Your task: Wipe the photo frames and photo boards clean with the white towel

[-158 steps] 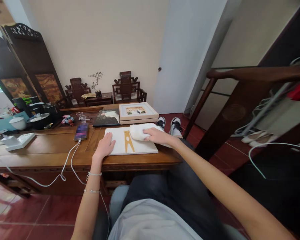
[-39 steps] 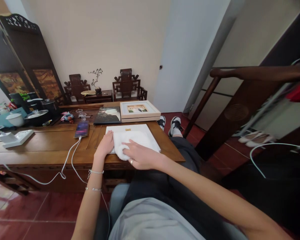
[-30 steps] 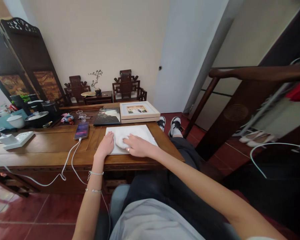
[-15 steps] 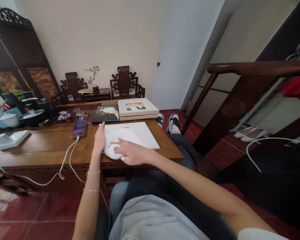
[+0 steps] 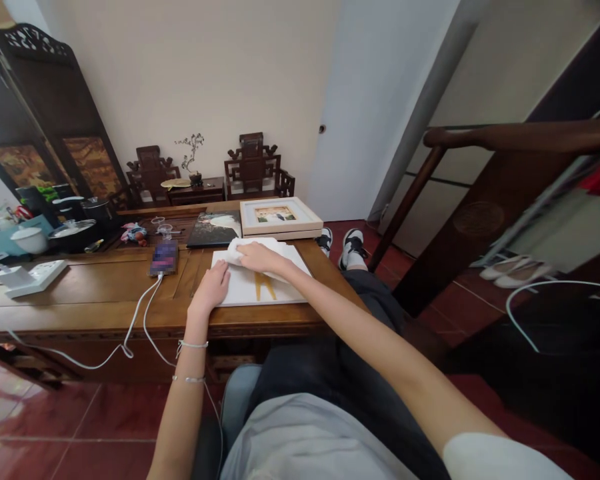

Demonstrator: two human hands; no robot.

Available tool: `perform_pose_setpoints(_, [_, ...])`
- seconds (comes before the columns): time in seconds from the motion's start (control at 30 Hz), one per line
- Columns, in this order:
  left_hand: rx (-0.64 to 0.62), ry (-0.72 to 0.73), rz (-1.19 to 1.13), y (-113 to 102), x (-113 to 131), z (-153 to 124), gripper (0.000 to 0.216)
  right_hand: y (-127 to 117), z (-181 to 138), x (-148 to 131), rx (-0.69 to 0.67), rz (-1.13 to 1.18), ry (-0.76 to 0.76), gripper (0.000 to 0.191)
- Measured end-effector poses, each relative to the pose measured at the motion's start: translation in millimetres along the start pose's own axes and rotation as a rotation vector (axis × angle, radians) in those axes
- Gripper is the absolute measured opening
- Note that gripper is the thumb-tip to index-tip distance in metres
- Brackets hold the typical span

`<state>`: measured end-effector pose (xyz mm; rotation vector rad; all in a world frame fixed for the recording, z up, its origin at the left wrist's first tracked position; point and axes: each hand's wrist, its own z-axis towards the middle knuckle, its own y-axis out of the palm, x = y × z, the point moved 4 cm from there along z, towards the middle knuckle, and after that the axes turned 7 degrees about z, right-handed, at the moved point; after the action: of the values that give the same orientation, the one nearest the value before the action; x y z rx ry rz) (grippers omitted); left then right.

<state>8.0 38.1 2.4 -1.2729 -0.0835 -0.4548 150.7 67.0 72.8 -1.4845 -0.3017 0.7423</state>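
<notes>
A flat white board or book cover (image 5: 237, 288) with gold marks lies on the wooden table, close to my lap. My right hand (image 5: 260, 257) grips a bunched white cloth (image 5: 237, 251) and presses it on the cover's far part. Resting on the cover's left edge, my left hand (image 5: 214, 283) has its fingers laid flat, with nothing in it. Just beyond the cover are a dark picture panel (image 5: 214, 229) and a pale framed picture (image 5: 280, 217). The cloth and my right forearm hide some of the cover.
A phone (image 5: 163, 258) with a white cable lies left of my left hand. Farther left are a power strip (image 5: 37, 278), a lidded pot (image 5: 75, 233) and a white cup (image 5: 30, 240). A wooden chair (image 5: 480, 207) stands at the right, behind my arm.
My right hand has moved the cloth from the cover's near left corner to its far side, uncovering gold marks. My left hand has shifted from beside the edge onto the cover.
</notes>
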Motion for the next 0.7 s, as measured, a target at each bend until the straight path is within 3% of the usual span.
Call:
perform_pose_setpoints(0.2, [-0.005,0.061,-0.011,-4.3,3.5,2.3,0.045,4.5,38.3,-17.0,0.029,0.043,-0.07,0.03])
perform_pose_setpoints(0.37, [-0.005,0.014,0.019,-0.5,-0.6,3.5,0.043,-4.0,43.7,2.1,0.01,0.03,-0.002,0.029])
perform_pose_setpoints(0.53, [-0.032,-0.003,0.034,0.3,-0.7,1.6,0.044,-23.4,11.6,54.3,0.023,0.015,0.057,0.034])
perform_pose_setpoints(0.7, [-0.039,-0.001,0.066,0.1,-1.3,-0.3,0.043,-19.8,-53.8,95.9,0.052,-0.014,0.155,0.032])
